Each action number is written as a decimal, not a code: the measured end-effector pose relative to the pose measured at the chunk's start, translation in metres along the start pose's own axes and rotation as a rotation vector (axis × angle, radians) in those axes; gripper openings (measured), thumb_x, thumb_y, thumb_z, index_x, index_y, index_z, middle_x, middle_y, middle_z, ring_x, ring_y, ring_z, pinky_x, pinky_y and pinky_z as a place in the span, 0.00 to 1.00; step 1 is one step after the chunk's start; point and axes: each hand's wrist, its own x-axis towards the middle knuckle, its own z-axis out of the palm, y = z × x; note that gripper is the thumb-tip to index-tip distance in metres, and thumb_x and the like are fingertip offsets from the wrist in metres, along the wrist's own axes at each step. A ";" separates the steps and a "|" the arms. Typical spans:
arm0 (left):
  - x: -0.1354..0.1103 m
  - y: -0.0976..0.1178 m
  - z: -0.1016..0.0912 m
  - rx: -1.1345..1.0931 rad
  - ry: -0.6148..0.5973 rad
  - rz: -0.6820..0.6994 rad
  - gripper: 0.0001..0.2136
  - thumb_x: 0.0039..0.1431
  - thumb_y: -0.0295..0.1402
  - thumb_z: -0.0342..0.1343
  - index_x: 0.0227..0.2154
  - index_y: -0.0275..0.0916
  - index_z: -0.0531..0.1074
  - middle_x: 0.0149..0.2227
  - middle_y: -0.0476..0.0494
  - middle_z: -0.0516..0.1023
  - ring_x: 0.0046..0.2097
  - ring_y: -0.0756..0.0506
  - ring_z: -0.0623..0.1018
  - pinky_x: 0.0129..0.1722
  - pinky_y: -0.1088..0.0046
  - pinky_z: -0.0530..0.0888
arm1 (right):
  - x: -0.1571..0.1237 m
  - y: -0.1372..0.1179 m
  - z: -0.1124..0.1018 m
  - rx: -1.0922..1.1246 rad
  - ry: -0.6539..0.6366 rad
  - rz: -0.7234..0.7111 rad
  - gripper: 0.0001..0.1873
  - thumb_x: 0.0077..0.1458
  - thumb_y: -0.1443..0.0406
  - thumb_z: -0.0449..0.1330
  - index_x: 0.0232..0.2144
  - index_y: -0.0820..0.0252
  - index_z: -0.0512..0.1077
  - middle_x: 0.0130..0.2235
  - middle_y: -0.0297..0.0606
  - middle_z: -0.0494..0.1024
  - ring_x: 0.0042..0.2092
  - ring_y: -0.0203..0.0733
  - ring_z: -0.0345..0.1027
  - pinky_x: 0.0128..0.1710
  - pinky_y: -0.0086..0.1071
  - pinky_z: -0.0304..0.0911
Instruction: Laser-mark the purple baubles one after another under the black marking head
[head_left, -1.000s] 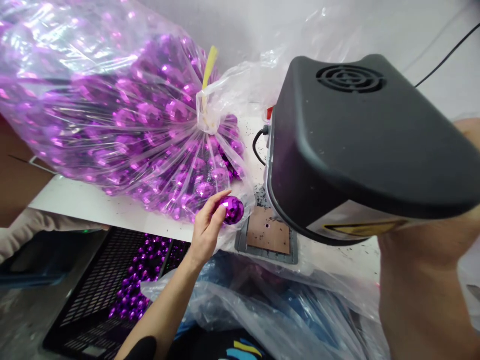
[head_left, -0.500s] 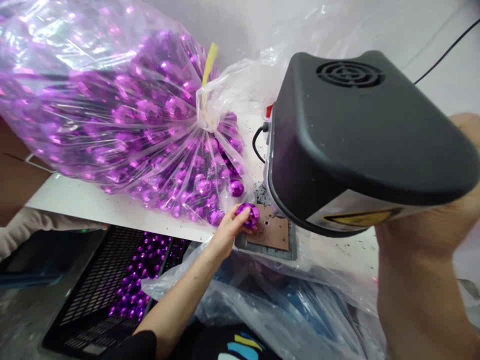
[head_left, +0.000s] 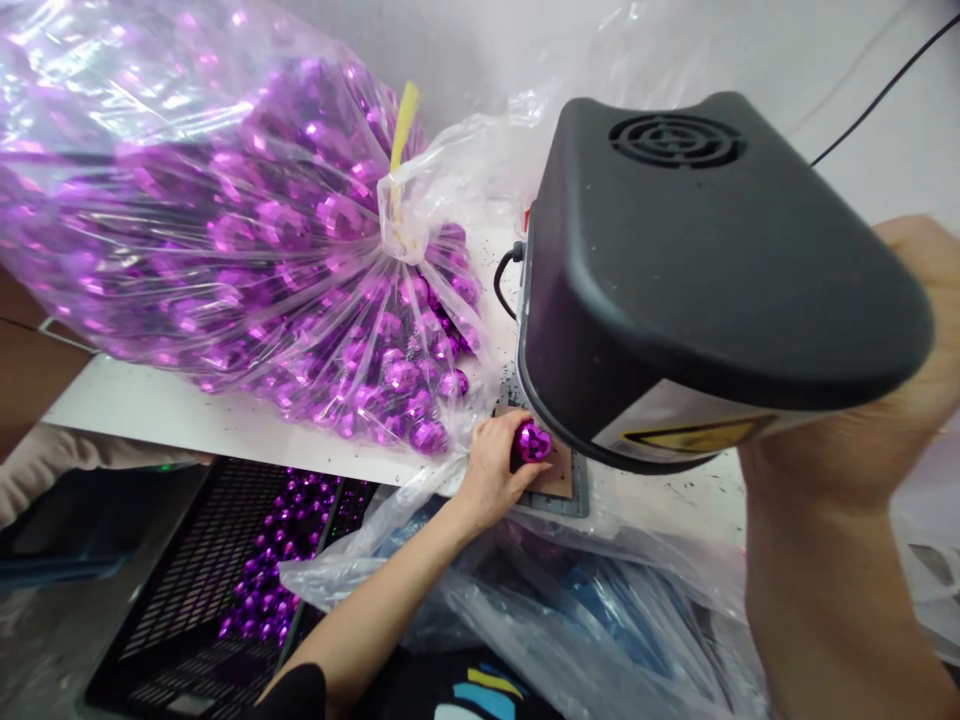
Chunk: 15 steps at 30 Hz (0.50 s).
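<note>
Between the fingertips of my left hand [head_left: 495, 468] is a shiny purple faceted ball [head_left: 534, 442]. The hand is closed on it over a brown board [head_left: 556, 484] that lies on a grey base plate [head_left: 580, 490], just under the front edge of a black machine head [head_left: 697, 300]. Behind that machine head's right side is my right hand [head_left: 900, 425]. Its fingers are hidden, so what they hold cannot be made out.
A big clear bag [head_left: 247, 250] of purple balls, tied with a yellow strip, covers the white table's [head_left: 112, 395] left part. Below stands a black crate [head_left: 180, 540] with more balls. Plastic film [head_left: 540, 600] hangs along the front. A person's sleeve [head_left: 64, 460] shows at left.
My left hand has moved to the right with the ball, from the board's left edge to over the board. The view has shifted slightly.
</note>
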 end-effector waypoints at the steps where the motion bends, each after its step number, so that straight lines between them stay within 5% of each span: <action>1: 0.000 0.001 0.001 0.025 -0.006 0.003 0.19 0.61 0.37 0.60 0.54 0.40 0.70 0.54 0.36 0.77 0.57 0.36 0.74 0.61 0.48 0.65 | 0.000 -0.001 0.000 0.000 0.007 0.011 0.22 0.59 0.53 0.57 0.25 0.67 0.65 0.25 0.34 0.58 0.32 0.23 0.55 0.30 0.25 0.47; 11: 0.003 0.011 0.002 0.079 -0.050 -0.082 0.16 0.65 0.46 0.54 0.50 0.43 0.71 0.50 0.39 0.77 0.56 0.37 0.73 0.67 0.42 0.55 | 0.000 0.002 0.000 0.048 -0.020 0.029 0.23 0.59 0.53 0.58 0.25 0.68 0.65 0.24 0.33 0.57 0.30 0.21 0.52 0.29 0.21 0.47; 15: 0.002 0.011 0.004 0.066 -0.008 -0.082 0.17 0.63 0.46 0.56 0.51 0.44 0.71 0.49 0.39 0.77 0.54 0.36 0.74 0.68 0.40 0.52 | -0.014 0.001 -0.011 -0.088 0.013 -0.175 0.17 0.63 0.60 0.53 0.27 0.67 0.65 0.24 0.32 0.61 0.28 0.19 0.53 0.30 0.23 0.49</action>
